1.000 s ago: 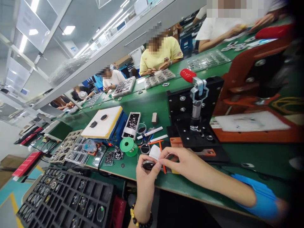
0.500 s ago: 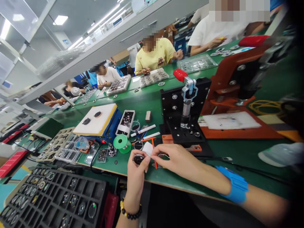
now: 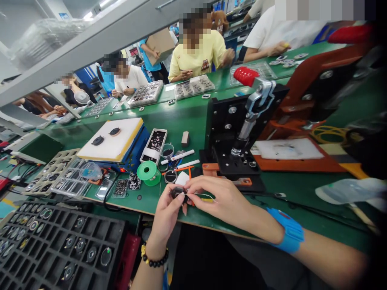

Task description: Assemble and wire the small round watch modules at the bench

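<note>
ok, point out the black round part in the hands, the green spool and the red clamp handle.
Black round part (image 3: 176,192): head view, on its exposed face between the fingers.
Green spool (image 3: 142,174): head view, on its flange.
Red clamp handle (image 3: 246,76): head view, on the middle of the grip.

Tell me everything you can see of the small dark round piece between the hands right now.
The small dark round piece looks black and slightly glossy; its material is unclear. The left hand grips it, fingers covering much of it, with the right hand's fingertips close at its right side. It is held above the green workbench. A thin pale wire runs rightward near it.
</note>
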The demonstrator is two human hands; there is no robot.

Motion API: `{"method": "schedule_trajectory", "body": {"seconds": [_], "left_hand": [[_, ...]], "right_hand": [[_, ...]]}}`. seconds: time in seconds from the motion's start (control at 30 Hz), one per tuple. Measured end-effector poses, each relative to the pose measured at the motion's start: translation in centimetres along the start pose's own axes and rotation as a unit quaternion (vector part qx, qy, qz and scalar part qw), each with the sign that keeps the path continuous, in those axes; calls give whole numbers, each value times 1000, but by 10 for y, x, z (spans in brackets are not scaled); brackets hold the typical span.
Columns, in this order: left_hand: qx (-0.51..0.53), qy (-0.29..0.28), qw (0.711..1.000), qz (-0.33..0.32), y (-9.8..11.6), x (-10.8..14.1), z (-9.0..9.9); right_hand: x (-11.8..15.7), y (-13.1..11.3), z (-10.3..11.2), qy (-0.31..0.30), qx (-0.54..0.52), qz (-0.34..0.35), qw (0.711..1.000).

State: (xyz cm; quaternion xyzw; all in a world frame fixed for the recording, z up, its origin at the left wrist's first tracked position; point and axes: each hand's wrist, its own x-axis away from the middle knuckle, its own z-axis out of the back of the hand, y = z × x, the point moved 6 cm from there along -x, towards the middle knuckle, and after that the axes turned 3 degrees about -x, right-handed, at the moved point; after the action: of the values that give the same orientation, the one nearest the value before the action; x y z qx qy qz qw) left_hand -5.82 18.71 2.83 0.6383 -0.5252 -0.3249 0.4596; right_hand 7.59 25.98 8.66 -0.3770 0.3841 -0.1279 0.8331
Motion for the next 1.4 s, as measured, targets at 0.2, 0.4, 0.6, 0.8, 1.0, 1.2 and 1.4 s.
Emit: {"method": "schedule_trajectory", "body": {"seconds": [0.2, 0.4, 0.6, 0.8, 1.0, 1.2, 1.4], "left_hand": [[3, 8, 1000, 9, -1, 0, 2], [0, 24, 1000, 17, -2, 1, 3], [-13, 20, 1000, 17, -3, 2, 2], [-21, 28, 999, 18, -3, 3, 3], [-45, 34, 998, -1, -3, 5, 4], [-69, 25, 997, 2, -5, 5, 4], [-72, 10, 997, 13, -5, 5, 3]], "right_hand": [[1, 4, 3, -5, 3, -43, 999], [3, 3, 3, -11, 3, -45, 999], [4, 3, 3, -7, 3, -38, 999], [4, 3, 3, -10, 14, -39, 999], [4, -1, 3, -14, 60, -6, 998], [3, -5, 4, -37, 101, 10, 994], [1, -6, 6, -28, 95, 37, 994]]}}
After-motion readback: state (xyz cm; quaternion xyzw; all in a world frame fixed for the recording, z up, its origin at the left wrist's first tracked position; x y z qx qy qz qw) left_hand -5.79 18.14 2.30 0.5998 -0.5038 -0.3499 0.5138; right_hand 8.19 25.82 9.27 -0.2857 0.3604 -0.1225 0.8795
